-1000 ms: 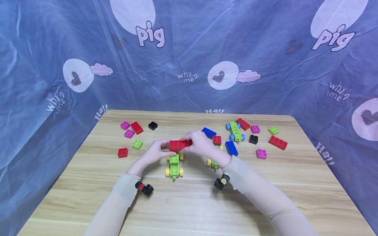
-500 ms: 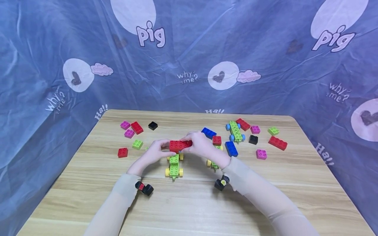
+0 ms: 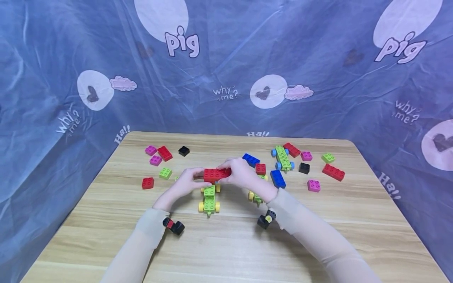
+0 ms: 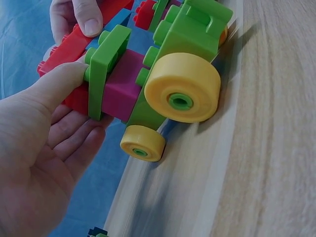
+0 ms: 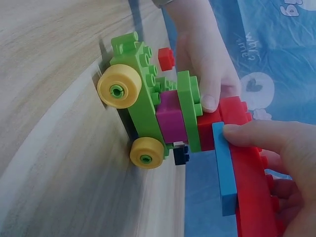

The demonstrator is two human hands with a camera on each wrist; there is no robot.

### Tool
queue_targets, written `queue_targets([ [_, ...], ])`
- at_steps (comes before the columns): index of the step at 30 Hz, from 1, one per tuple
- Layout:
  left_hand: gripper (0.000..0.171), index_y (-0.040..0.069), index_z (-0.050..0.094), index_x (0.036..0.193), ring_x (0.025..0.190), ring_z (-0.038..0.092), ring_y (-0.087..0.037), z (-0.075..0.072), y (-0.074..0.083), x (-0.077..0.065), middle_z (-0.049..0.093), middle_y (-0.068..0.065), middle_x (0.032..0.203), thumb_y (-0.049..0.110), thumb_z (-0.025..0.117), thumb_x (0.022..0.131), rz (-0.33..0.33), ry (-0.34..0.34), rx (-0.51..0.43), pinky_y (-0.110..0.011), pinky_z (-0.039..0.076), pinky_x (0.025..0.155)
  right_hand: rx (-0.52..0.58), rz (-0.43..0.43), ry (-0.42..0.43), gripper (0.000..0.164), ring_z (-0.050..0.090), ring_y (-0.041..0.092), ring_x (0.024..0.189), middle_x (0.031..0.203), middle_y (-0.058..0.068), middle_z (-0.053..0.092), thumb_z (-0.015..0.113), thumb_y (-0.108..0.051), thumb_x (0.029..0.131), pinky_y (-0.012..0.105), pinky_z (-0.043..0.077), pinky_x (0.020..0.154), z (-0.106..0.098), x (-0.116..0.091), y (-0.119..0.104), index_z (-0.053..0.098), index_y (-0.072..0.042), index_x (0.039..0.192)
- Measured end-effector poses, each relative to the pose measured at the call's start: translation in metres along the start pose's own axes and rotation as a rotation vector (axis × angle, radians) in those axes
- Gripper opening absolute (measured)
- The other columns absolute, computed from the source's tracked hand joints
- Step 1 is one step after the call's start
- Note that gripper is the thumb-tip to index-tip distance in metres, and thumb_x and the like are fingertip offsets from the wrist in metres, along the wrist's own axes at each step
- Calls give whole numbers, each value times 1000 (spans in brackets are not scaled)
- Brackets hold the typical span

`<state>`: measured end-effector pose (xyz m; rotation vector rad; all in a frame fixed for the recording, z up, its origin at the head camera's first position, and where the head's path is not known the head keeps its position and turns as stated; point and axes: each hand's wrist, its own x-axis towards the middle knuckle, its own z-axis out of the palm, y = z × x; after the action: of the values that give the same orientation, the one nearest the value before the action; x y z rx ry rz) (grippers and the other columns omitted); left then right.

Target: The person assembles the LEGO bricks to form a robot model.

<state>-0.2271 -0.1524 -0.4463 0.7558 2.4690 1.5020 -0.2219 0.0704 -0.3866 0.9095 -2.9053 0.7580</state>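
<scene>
A green toy car base (image 3: 209, 205) with yellow wheels (image 4: 182, 88) stands on the table between the hands. Stacked on it are a magenta brick (image 5: 171, 116), a green brick (image 5: 187, 111) and a red brick (image 5: 207, 129). Across the top lies a long red brick (image 3: 211, 175), with a blue piece (image 5: 225, 170) against its underside. My left hand (image 3: 185, 184) grips the top of the stack from the left, thumb by the green brick. From the right, my right hand (image 3: 238, 173) pinches the long red brick, thumb near the blue piece.
A second yellow-wheeled car (image 3: 257, 196) is partly hidden behind the right forearm. Farther back stands a green car base with blue wheels (image 3: 282, 158). Loose blue bricks (image 3: 277, 179), red bricks (image 3: 333, 172) and several others lie on both sides of the wooden table (image 3: 226, 243).
</scene>
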Motion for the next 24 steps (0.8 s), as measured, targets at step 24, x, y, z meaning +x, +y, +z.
queue_targets([
  [24, 40, 4, 65, 119, 108, 65, -25, 0, 1, -1, 70, -11, 115, 20, 75, 84, 5, -5, -5, -41, 49, 97, 58, -69, -51, 37, 62, 13, 85, 102, 6, 69, 77, -23, 81, 23, 51, 71, -1, 10, -9, 66, -7, 113],
])
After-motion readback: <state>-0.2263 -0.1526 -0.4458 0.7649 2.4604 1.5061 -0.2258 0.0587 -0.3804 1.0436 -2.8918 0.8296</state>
